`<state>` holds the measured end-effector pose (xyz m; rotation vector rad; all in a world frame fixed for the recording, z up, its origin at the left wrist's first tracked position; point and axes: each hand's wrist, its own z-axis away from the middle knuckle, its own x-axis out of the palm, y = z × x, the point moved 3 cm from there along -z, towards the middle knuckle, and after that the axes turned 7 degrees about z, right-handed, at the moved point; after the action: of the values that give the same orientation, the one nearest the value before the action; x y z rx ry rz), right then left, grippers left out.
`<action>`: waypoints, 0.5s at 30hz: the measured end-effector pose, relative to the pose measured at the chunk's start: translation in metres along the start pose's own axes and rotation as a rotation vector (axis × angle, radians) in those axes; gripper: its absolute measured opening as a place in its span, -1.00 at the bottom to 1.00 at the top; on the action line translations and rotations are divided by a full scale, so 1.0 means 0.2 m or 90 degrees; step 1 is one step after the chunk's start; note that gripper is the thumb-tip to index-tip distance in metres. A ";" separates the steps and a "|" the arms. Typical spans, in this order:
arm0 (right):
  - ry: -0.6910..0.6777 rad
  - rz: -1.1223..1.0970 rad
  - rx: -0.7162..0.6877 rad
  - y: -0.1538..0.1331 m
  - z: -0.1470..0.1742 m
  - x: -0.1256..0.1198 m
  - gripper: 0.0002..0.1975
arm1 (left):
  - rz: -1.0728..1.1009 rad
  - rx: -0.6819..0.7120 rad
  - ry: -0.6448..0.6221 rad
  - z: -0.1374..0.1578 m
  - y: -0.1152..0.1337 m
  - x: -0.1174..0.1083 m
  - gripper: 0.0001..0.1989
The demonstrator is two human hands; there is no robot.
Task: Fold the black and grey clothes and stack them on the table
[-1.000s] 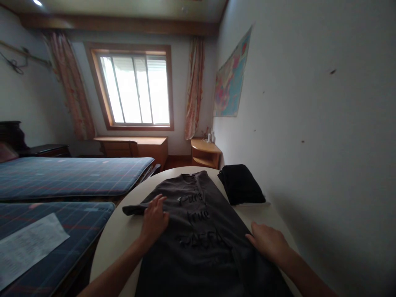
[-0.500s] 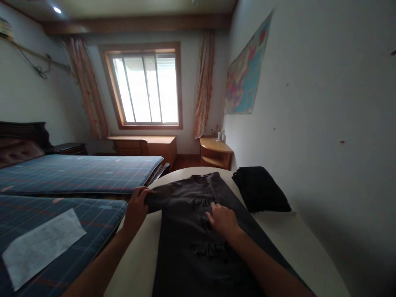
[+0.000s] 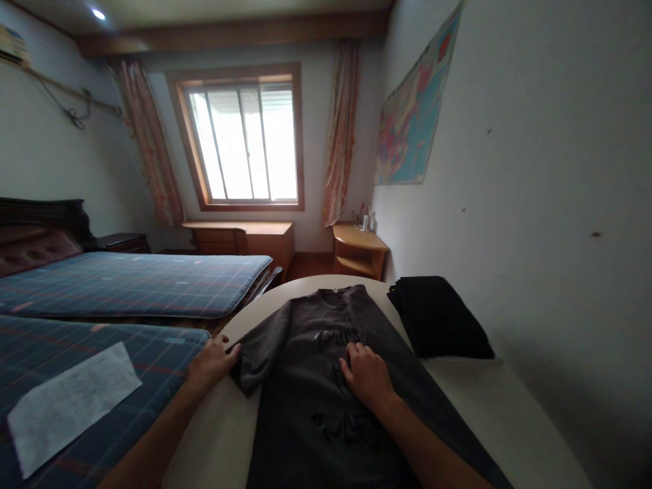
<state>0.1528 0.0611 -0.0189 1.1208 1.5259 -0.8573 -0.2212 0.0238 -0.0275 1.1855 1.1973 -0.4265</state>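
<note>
A dark grey T-shirt (image 3: pixel 300 407) with black lettering lies spread on a pale round-edged table (image 3: pixel 219 435), its collar at the far end. At the outer end of the left sleeve (image 3: pixel 262 343) is my left hand (image 3: pixel 211 360), thumb and fingers apart, the thumb touching the cloth edge. My right hand (image 3: pixel 369 373) rests palm down on the shirt's chest, over the lettering, fingers slightly bent and holding nothing. The shirt's right sleeve is not seen spread out.
A folded black cloth stack (image 3: pixel 441 316) lies on the table's right side by the wall. Left of the table are plaid mattresses (image 3: pixel 153 282), with a sheet of paper (image 3: pixel 74 407) on the nearer one. Beyond stand a desk (image 3: pixel 265 231) and a corner shelf (image 3: pixel 359 238).
My left hand has moved left and toward me and its fingers have spread. The sleeve has opened out and now slopes down toward me. My right hand stays on the shirt.
</note>
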 end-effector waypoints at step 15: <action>0.012 -0.139 -0.073 -0.05 0.03 0.02 -0.63 | 0.021 -0.038 0.129 -0.36 0.27 -0.39 -0.55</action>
<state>0.1450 0.0524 -0.0247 0.8930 1.7126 -0.8954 -0.2425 0.0839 0.0738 1.2168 1.3530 -0.2477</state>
